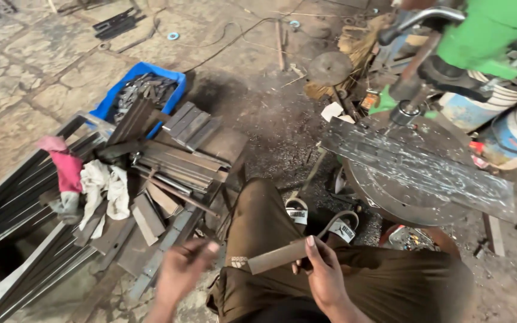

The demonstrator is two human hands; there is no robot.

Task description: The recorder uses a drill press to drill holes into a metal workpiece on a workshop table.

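Right hand [324,278] fingers grip a flat rusty steel strip [277,256]; left hand [181,269] fingers curl loosely, empty, near grey bars [178,164].

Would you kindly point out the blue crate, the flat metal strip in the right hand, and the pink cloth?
blue crate [110,100], head view, left rim.
flat metal strip [273,258], head view, middle of its face.
pink cloth [67,167], head view, centre fold.

1. The left hand [182,269] hangs low beside the left knee, fingers loosely curled, blurred, pinching nothing clearly visible.
2. The right hand [324,276] sits over the lap, thumb up, fingers closed around a flat strip.
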